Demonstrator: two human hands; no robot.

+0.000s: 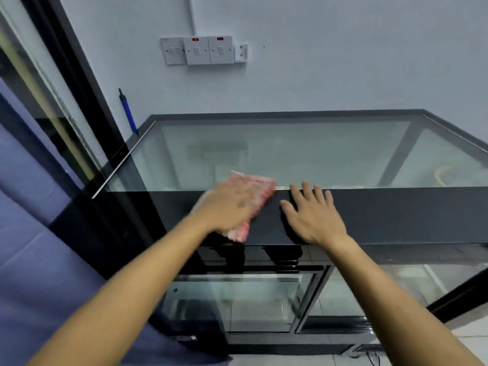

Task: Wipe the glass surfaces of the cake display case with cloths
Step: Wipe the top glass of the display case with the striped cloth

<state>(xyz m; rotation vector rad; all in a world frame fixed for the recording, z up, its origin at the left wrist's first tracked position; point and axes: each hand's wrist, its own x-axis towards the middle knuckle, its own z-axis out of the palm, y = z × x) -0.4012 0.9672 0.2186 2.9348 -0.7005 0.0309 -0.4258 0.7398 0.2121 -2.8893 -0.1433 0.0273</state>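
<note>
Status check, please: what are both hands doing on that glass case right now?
Left hand pressing pink cloth on the case's dark front band, by the glass top. Right hand flat, empty. Nothing in the way.

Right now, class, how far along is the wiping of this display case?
Done: cannot tell; the top glass looks hazy. In hand: the left hand presses a pink cloth on the case's dark front edge, while the right hand rests flat beside it. Left: the top pane and the lower front glass.
</note>
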